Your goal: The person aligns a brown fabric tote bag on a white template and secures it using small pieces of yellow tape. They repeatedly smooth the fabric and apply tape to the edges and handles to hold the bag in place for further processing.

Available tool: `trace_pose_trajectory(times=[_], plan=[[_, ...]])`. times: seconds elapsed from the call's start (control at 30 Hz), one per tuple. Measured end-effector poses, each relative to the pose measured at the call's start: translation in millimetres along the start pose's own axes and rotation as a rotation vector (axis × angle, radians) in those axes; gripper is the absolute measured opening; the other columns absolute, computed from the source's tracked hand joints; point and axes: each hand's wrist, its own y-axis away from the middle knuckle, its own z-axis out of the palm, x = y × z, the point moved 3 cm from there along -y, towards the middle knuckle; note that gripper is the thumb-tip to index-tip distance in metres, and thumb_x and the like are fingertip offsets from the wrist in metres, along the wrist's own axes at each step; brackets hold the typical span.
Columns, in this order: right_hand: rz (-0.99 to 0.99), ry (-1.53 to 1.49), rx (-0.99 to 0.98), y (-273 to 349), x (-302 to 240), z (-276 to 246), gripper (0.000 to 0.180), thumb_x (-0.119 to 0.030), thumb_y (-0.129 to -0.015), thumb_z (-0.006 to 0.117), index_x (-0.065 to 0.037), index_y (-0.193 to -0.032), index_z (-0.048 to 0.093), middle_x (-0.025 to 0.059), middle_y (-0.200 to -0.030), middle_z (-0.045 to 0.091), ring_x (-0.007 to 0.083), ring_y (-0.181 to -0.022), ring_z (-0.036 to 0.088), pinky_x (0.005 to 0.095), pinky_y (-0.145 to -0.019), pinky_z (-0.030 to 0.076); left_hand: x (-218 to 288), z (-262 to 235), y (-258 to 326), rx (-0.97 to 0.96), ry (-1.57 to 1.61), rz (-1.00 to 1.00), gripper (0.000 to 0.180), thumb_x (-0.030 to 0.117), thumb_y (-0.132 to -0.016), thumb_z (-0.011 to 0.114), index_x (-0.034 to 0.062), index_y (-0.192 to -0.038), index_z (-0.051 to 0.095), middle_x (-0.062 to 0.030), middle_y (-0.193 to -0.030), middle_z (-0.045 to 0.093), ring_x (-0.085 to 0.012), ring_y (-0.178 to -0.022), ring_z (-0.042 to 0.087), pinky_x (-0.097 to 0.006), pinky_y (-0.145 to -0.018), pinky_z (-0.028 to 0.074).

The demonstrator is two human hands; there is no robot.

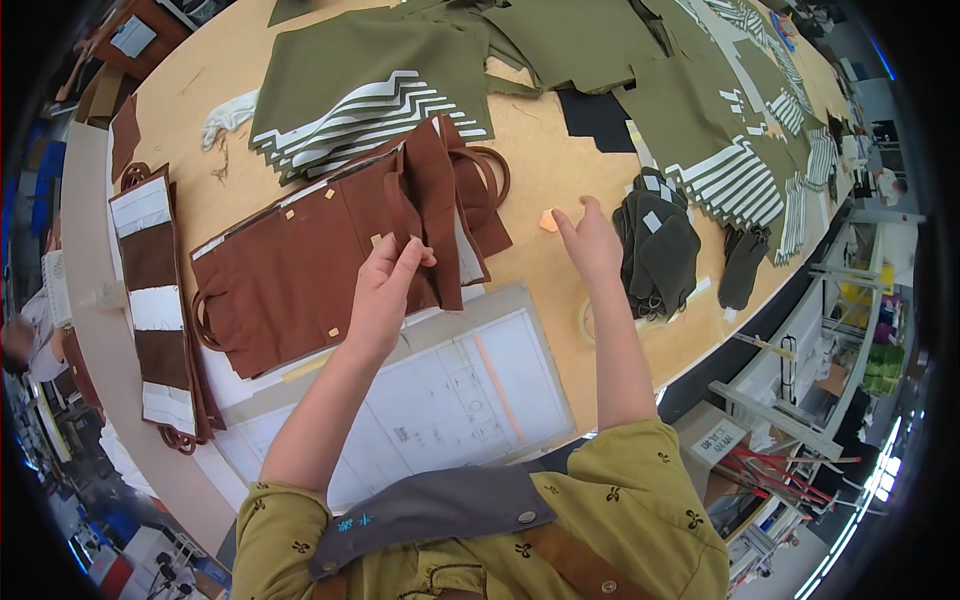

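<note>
Pinching the folded edge of a brown fabric piece point(420, 215) between my left hand's point(383, 290) thumb and fingers, I hold it lifted a little off the stack of brown cut pieces point(300, 275) that lies near the middle of the worktable point(200, 90), just above a large white printed sheet point(460, 385) at the near edge. My right hand point(590, 240) is released, fingers loosely spread, holding nothing and hovering beside a small orange tag point(548, 220) on the bare tabletop. Just to its right sits a dark green bundle point(660, 250) with white labels, and olive pieces with white striped layers point(370, 85) cover the far side of the worktable. At the left edge lies 1 more pile of brown and white pieces point(155, 300). As I see it, the risk is in my left grip: it catches only a narrow fold, so the cloth could slip out or drag the pieces beneath it out of line. My free hand, so close to the tag, could also brush it away or nudge the green bundle toward the right edge.
</note>
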Motion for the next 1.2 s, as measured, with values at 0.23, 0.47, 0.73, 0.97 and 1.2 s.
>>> trace_pose_trajectory(times=[0.23,0.47,0.73,0.97,1.2], plan=[[-0.149,-0.433,-0.096,36,-114,-3,0.046,-0.048,-0.099,0.055,-0.003,-0.102,0.064,0.0163,-0.086,0.066,0.0352,-0.082,0.066,0.0456,-0.073,0.049,-1,3,-1,-0.026,-0.107,-0.054,0.023,0.026,-0.106,0.053,0.0045,-0.103,0.062,-0.0019,-0.095,0.062,-0.0127,-0.102,0.057,-0.030,-0.099,0.040],[0.037,-0.469,-0.150,14,-96,43,0.045,-0.041,-0.103,0.046,0.001,-0.096,0.062,0.0218,-0.088,0.066,0.0384,-0.082,0.064,0.0460,-0.074,0.049,23,-22,15,0.073,-0.062,0.120,0.024,0.027,-0.109,0.046,0.0064,-0.100,0.054,0.0009,-0.084,0.051,-0.0104,-0.088,0.053,-0.029,-0.091,0.041],[0.222,-0.478,-0.242,4,-29,87,0.046,-0.042,-0.105,0.044,0.001,-0.104,0.062,0.0162,-0.085,0.066,0.0265,-0.080,0.066,0.0389,-0.076,0.051,135,-76,95,0.162,0.186,0.683,0.029,0.039,-0.107,0.046,0.0131,-0.094,0.047,0.0052,-0.061,0.037,-0.0085,-0.049,0.037,-0.033,-0.077,0.045],[-0.109,-0.586,-0.113,44,-121,8,0.053,-0.043,-0.103,0.048,-0.002,-0.137,0.048,0.0088,-0.101,0.068,0.0166,-0.082,0.062,0.0333,-0.074,0.049,174,-78,141,0.217,0.055,0.756,0.033,0.042,-0.103,0.054,0.0103,-0.092,0.051,0.0039,-0.063,0.046,-0.0083,-0.052,0.040,-0.027,-0.057,0.038],[-0.216,-1.407,-0.682,153,-207,-76,0.110,-0.075,-0.085,0.057,0.001,-0.156,0.023,0.0183,-0.147,0.048,0.0240,-0.124,0.055,0.0373,-0.099,0.046,91,4,127,-0.223,-0.744,0.601,0.021,0.022,-0.095,0.064,0.0035,-0.102,0.058,-0.0122,-0.090,0.061,-0.0359,-0.089,0.059,-0.045,-0.085,0.046]])
